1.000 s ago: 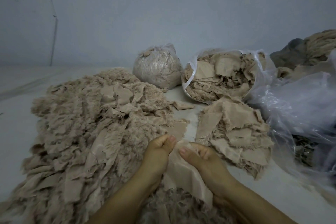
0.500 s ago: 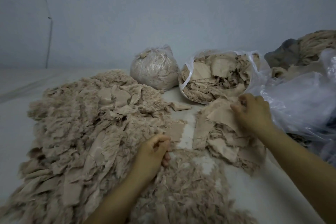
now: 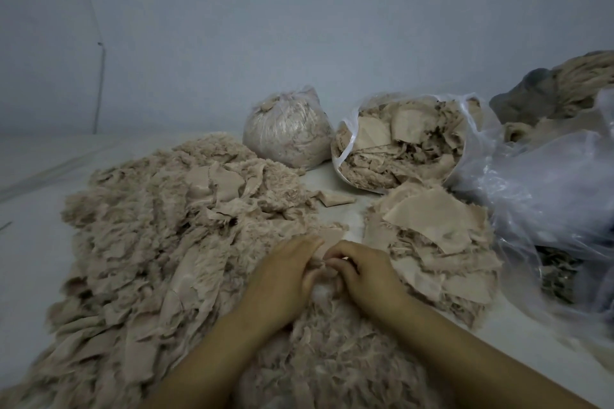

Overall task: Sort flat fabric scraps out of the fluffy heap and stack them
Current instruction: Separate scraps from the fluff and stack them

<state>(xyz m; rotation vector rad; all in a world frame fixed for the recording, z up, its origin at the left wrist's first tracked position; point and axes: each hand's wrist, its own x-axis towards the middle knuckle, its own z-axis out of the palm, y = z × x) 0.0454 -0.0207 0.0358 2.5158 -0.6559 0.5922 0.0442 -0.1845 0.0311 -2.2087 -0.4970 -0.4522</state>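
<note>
Both hands, left (image 3: 282, 279) and right (image 3: 362, 272), pinch a scrap (image 3: 327, 242); fluff from the heap (image 3: 159, 242) may stick and spoil the stack (image 3: 428, 242) beside the right hand.

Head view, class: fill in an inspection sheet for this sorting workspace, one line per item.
Surface: pale tabletop, bare at the left edge.
Job's things: fluffy heap at left; stack of flat scraps at right.
Clutter: tied bag; open bag of scraps; loose plastic sheeting; lone scrap.
Hands: left hand and right hand meet at the heap's near edge, fingers curled on a scrap.
Cables: thin wire on the wall.
Surroundings: plain wall.
</note>
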